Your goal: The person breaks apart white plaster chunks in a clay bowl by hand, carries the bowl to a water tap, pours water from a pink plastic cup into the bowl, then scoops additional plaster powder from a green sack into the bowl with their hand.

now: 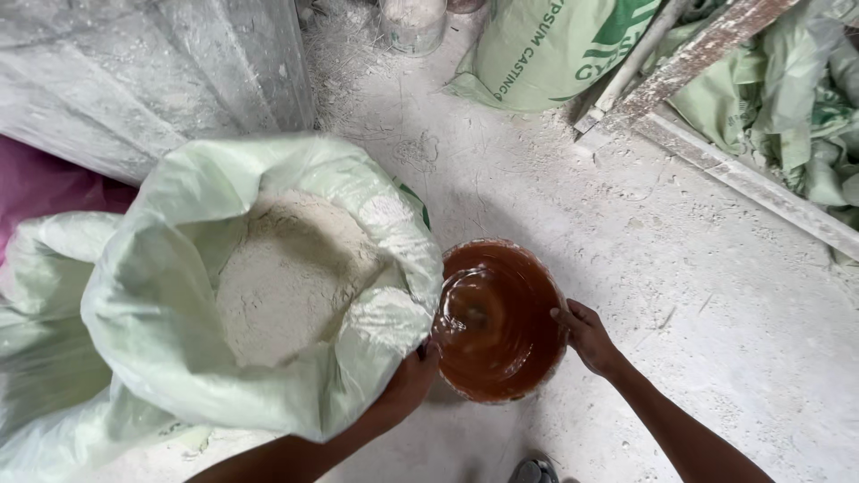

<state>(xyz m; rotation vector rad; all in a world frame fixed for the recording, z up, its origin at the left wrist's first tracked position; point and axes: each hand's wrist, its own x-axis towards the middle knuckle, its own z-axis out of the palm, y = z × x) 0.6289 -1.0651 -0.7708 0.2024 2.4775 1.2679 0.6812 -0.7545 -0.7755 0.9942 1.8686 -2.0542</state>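
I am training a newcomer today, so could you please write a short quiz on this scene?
1. True or false: the brown bowl holds liquid.
2. Which hand grips the bowl's far rim: A left, B right?
3. What fills the open sack?

Key: 1 true. 2 B: the right hand holds that rim, while the left hand is at the rim beside the sack. 3 Pale powder.

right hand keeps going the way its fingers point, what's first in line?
The right hand already grips the rim of the brown bowl, fingers pointing up-left. Straight on lies the bowl's interior and the water in it; depth unclear.
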